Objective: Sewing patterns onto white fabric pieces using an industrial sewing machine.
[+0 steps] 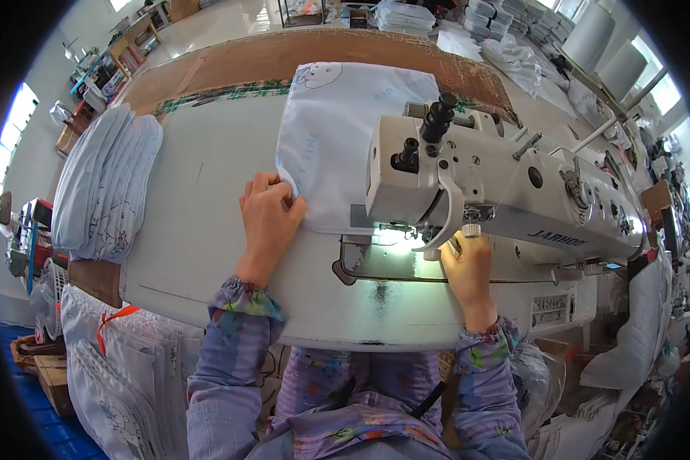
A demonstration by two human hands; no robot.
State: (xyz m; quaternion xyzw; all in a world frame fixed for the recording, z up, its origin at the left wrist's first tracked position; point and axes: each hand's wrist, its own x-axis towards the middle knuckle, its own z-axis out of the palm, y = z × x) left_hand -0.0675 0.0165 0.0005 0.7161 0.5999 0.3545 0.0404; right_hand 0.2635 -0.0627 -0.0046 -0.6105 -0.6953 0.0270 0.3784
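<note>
A white printed fabric piece lies flat on the sewing table, its near edge running under the head of an industrial sewing machine. My left hand pinches the left edge of this fabric, fingers closed on it. Close to the lit needle area, my right hand is curled beside the presser foot, under the machine head. Its fingertips are partly hidden by the machine, and whatever they may hold cannot be made out. The machine's lamp shines on the needle plate.
A stack of folded white fabric pieces rests at the table's left end. Below it hang more white printed pieces tied with an orange strip. A brown board borders the far side. Bundled white goods stand on the floor beyond.
</note>
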